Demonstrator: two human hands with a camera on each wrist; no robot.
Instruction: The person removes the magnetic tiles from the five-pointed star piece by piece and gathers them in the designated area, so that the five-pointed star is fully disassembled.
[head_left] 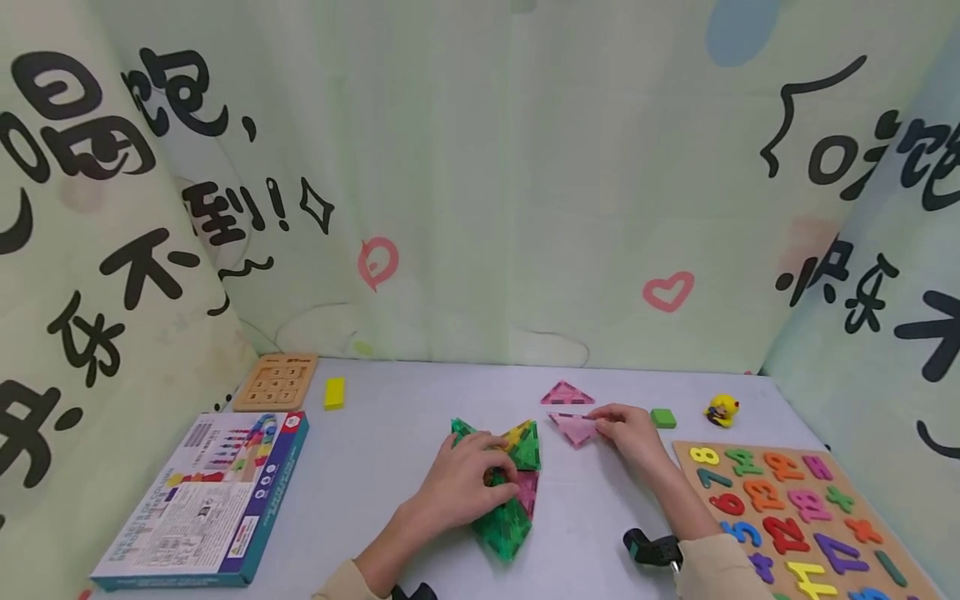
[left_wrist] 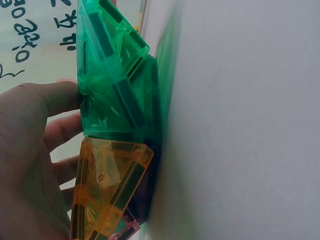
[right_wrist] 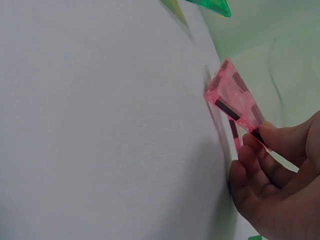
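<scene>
My left hand [head_left: 461,487] holds a built cluster of translucent magnetic tiles [head_left: 504,532], mostly green with some orange-yellow and pink pieces. In the left wrist view the thumb lies against a green tile [left_wrist: 107,112], above an orange tile [left_wrist: 107,175]; the other fingers are partly hidden behind. To the right of the cluster, my right hand [head_left: 636,440] pinches a pink triangular magnetic tile [head_left: 574,429] by one corner, between thumb and fingertips. That tile [right_wrist: 232,95] is tilted up, with dark magnets along its edges. A second pink triangular tile [head_left: 567,393] lies just behind it.
A boxed set [head_left: 191,500] and a wooden number board [head_left: 276,383] lie at left, near a yellow block [head_left: 334,393]. On the right are a green block [head_left: 663,418], a small yellow figure [head_left: 722,410], a letter puzzle board [head_left: 757,467] and a black device [head_left: 651,550].
</scene>
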